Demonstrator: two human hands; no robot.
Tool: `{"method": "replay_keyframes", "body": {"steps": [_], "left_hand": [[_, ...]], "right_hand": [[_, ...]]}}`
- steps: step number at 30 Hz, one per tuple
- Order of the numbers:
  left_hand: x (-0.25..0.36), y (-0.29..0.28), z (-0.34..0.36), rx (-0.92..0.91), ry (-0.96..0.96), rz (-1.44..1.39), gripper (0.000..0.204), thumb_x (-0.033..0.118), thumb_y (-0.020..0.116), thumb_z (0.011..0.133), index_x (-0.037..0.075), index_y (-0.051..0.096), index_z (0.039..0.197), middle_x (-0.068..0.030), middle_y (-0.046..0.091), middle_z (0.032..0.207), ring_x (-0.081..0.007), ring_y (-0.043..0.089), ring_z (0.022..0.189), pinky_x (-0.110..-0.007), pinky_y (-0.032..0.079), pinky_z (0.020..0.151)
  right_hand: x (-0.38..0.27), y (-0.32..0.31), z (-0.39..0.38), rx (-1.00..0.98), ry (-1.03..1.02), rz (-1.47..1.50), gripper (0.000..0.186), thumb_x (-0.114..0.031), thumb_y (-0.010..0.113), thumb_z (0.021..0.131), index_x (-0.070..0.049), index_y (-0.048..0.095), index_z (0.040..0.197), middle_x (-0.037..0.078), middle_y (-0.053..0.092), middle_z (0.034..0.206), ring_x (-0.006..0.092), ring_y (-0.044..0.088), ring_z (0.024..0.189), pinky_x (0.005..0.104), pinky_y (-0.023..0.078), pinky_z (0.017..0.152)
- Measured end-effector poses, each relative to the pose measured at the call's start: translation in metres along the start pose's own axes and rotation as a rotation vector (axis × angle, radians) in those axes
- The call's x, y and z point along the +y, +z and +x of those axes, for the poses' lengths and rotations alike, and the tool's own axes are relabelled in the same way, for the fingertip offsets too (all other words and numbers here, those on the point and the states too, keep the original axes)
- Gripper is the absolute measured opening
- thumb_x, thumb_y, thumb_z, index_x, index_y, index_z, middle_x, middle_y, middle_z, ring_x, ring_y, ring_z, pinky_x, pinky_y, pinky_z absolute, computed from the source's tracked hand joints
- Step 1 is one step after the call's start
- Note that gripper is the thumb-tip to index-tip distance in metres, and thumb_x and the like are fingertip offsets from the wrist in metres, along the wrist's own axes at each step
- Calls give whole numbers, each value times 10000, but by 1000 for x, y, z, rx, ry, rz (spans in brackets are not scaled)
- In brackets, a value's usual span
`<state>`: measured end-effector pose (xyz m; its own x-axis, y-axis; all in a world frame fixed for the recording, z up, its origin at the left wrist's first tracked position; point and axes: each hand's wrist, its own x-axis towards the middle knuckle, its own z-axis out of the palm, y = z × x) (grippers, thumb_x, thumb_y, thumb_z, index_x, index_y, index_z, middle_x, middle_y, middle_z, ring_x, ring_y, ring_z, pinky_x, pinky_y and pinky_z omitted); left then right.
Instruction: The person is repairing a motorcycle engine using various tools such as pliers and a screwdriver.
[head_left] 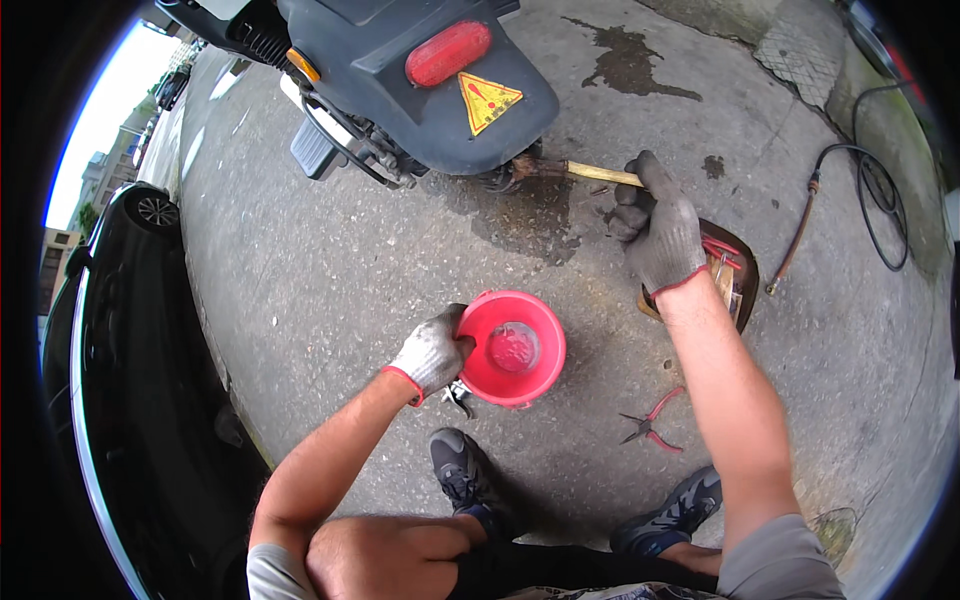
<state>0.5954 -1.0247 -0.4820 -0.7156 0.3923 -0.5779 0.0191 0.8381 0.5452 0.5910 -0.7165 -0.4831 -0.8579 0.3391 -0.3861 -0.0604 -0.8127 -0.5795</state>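
My left hand (433,352), in a grey-white glove, grips the left rim of a small red bucket (527,385) with wet residue inside. My right hand (655,220), in a dirty grey glove, holds a yellow-handled brush (598,172). The brush's dark head is at the underside of the scooter's (450,130) grey rear body, by the dark wheel parts. A tool tray (742,285) with red-handled tools sits beneath my right hand, and red-handled pliers (660,430) lie on the ground.
A black car (150,380) stands at the left. A black hose (870,200) with a metal end lies at the right by a concrete edge (845,90). Wet stains (625,65) mark the pavement (300,260). My feet are at the bottom.
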Motion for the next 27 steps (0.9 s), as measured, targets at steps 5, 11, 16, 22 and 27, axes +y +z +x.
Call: {"method": "replay_keyframes", "body": {"steps": [5,11,16,22,27], "left_hand": [[-5,0,2,39,80,155,416,81,549,869,19,490,1276,-195,650,1080,-264,660,931,-373,538,720],[-16,-4,3,25,-60,-32,423,71,533,874,21,481,1291,-170,652,1072,-235,654,934,-361,544,727],[-23,-13,2,84,-28,-64,423,122,556,847,14,510,1254,-248,629,1119,-358,612,1071,-406,480,895],[-73,-47,-3,234,-135,22,422,87,573,848,29,519,1263,-203,646,1132,-294,627,1057,-376,481,895],[-127,-76,-15,381,-230,-10,393,44,596,837,30,557,1228,-180,659,1125,-288,632,1053,-369,485,906]], "right_hand": [[18,-25,5,214,55,-235,175,-277,615,918,-124,590,836,-22,486,596,83,371,466,234,268,428],[22,-18,-42,-91,168,-472,209,-296,620,896,-99,612,828,-22,500,600,61,396,446,229,275,400],[47,8,-75,-610,214,-833,301,-232,613,917,6,600,1100,17,588,701,53,522,537,214,437,485],[66,-4,-73,-586,104,-1003,285,-259,633,898,-13,643,1040,44,649,799,105,596,695,283,501,648],[63,-31,-64,-482,157,-1145,251,-211,594,907,-6,640,1045,51,638,785,112,597,664,282,494,616]]}}
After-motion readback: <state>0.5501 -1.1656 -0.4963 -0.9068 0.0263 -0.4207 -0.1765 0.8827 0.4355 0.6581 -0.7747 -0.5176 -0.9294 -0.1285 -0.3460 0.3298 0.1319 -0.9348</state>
